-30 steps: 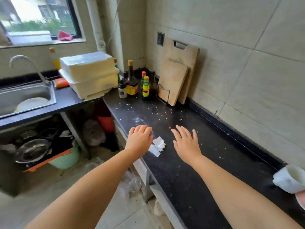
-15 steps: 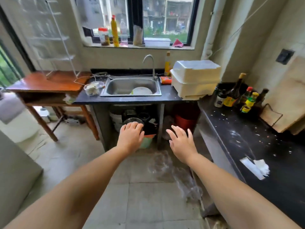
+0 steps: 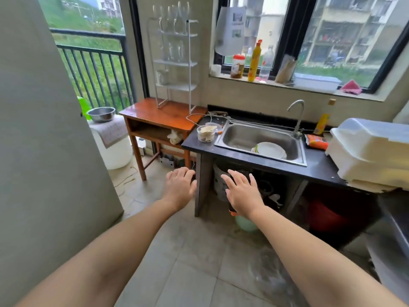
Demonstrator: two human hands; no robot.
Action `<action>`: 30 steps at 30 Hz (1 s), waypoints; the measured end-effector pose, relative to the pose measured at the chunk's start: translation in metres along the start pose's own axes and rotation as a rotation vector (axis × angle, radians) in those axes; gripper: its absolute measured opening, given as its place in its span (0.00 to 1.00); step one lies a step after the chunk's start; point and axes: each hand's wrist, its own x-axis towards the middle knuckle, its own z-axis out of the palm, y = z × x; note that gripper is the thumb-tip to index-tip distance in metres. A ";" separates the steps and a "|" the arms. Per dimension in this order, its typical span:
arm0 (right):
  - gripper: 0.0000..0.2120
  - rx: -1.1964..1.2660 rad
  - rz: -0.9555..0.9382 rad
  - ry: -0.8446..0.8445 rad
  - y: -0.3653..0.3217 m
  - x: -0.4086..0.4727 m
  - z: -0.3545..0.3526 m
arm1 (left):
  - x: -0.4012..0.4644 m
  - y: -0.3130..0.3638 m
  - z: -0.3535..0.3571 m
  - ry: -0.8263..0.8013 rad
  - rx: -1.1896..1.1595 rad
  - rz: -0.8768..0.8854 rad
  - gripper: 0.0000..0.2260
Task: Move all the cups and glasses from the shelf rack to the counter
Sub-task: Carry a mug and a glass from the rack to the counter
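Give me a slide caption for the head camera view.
Both empty hands, left and right, reach toward the white shelf rack of glasses.

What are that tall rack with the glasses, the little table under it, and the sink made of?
The shelf rack looks like thin white-coated metal wire, judging by its slim rods. The glasses on it are clear, probably glass, as the wall shows through them. The small table appears to be reddish-brown varnished wood with a slight sheen. The sink looks like brushed stainless steel, grey and softly reflective.
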 end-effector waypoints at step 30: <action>0.23 0.075 -0.142 0.029 -0.078 0.596 0.042 | 0.474 -0.316 -0.048 0.114 0.013 -0.163 0.17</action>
